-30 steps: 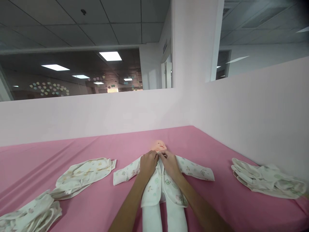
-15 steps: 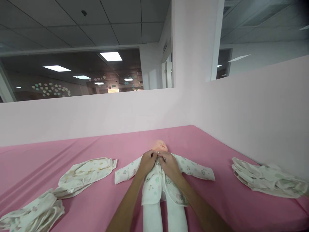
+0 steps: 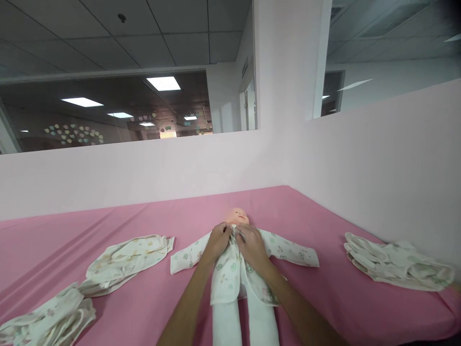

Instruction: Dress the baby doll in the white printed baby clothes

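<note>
A baby doll (image 3: 238,216) lies on its back on the pink-covered table (image 3: 151,312), head pointing away from me. It wears a white printed baby jacket (image 3: 230,274) with sleeves spread to both sides. My left hand (image 3: 217,241) and my right hand (image 3: 252,246) meet at the jacket's neckline just below the doll's chin. Both hands have their fingers curled and pinch the two front edges of the jacket together. The doll's white legs (image 3: 245,322) run toward me between my forearms.
A loose printed garment (image 3: 126,257) lies left of the doll, and another crumpled one (image 3: 46,319) at the lower left. A folded pile of similar clothes (image 3: 396,262) sits at the right by the pink partition wall (image 3: 378,168).
Both hands stay at the jacket's collar, with only small finger movements; the view has shifted slightly.
</note>
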Action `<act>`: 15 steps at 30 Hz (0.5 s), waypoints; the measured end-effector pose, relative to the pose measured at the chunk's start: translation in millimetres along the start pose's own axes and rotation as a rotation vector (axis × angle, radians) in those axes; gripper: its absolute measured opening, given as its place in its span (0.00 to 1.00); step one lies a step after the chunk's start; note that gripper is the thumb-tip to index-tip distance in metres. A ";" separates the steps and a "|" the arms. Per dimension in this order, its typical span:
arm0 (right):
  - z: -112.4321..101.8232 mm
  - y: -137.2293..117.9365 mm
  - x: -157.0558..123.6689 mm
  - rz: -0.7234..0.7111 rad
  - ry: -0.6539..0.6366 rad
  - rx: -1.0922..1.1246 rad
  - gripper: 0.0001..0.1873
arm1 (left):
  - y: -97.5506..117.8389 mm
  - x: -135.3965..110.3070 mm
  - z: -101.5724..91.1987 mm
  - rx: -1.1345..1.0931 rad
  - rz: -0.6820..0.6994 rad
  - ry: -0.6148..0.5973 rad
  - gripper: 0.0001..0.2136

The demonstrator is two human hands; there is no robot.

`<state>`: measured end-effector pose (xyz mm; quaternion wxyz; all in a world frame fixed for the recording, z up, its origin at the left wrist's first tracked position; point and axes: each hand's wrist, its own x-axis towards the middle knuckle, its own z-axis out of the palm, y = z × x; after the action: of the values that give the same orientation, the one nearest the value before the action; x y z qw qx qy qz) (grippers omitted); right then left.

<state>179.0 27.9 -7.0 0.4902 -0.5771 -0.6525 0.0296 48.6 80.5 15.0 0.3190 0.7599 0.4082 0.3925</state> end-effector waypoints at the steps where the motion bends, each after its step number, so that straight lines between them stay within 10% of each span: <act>1: 0.2 -0.4 -0.9 0.002 0.003 -0.014 0.17 | -0.1 0.0 0.1 -0.008 -0.003 -0.003 0.12; 15: -2.6 3.0 -2.4 -0.058 0.021 -0.039 0.17 | 15.2 -8.3 -0.3 0.070 -0.033 0.036 0.08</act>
<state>182.5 25.6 -9.0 0.4864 -0.5675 -0.6643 -0.0035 50.9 66.2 24.6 0.2914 0.7565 0.4399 0.3864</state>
